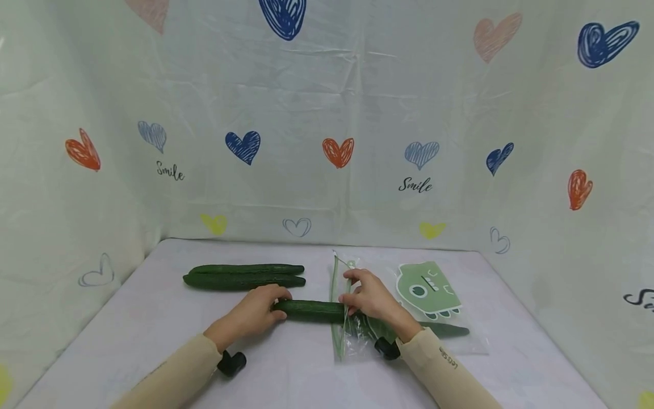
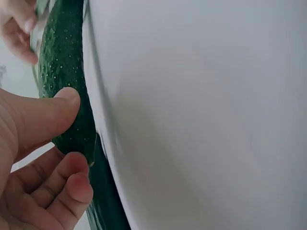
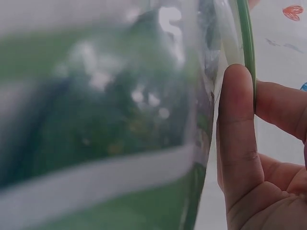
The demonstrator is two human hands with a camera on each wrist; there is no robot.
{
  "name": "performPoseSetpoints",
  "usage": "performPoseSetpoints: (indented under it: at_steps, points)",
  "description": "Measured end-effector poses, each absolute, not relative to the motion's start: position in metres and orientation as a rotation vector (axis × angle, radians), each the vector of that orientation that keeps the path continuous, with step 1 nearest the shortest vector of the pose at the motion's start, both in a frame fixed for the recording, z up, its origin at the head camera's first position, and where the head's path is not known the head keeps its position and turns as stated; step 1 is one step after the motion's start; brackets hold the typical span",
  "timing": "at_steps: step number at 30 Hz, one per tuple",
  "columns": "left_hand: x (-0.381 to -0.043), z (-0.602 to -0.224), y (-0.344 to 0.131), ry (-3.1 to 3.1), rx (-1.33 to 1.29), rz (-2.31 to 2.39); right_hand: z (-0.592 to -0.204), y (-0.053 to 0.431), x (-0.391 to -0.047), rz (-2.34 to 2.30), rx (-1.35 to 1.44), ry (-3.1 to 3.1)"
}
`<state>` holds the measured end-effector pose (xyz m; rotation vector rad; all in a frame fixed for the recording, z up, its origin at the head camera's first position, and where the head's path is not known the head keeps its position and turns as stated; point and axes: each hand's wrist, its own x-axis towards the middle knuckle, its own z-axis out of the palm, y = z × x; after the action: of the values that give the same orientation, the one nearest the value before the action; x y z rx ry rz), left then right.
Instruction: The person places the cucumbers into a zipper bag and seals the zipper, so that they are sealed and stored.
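My left hand (image 1: 256, 311) grips the near end of a dark green cucumber (image 1: 311, 311), thumb on one side and fingers on the other. The cucumber lies level, its far part passing into the mouth of a clear zip bag (image 1: 431, 284) printed with a green cartoon face. With thumb and fingers, my right hand (image 1: 375, 296) pinches the bag's green-edged opening (image 3: 246, 38). Inside the bag the tip of a cucumber (image 1: 449, 330) shows at the right; my right hand and wrist hide the stretch between.
Two more cucumbers (image 1: 242, 275) lie side by side behind my left hand. The white table (image 1: 286, 369) meets a pale curtain (image 1: 368, 102) with printed hearts at its back and sides. A black wrist device (image 1: 232, 364) sits under each sleeve.
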<state>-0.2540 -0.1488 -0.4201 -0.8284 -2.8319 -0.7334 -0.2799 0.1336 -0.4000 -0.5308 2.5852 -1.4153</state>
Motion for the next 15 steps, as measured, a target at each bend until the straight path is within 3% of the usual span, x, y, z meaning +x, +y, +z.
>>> performPoseSetpoints:
  at_steps: [15]
  points:
    - [-0.269,-0.427,-0.056,-2.827,-0.963,-0.943,-0.394,0.137,-0.281,-1.518,-0.470,2.552]
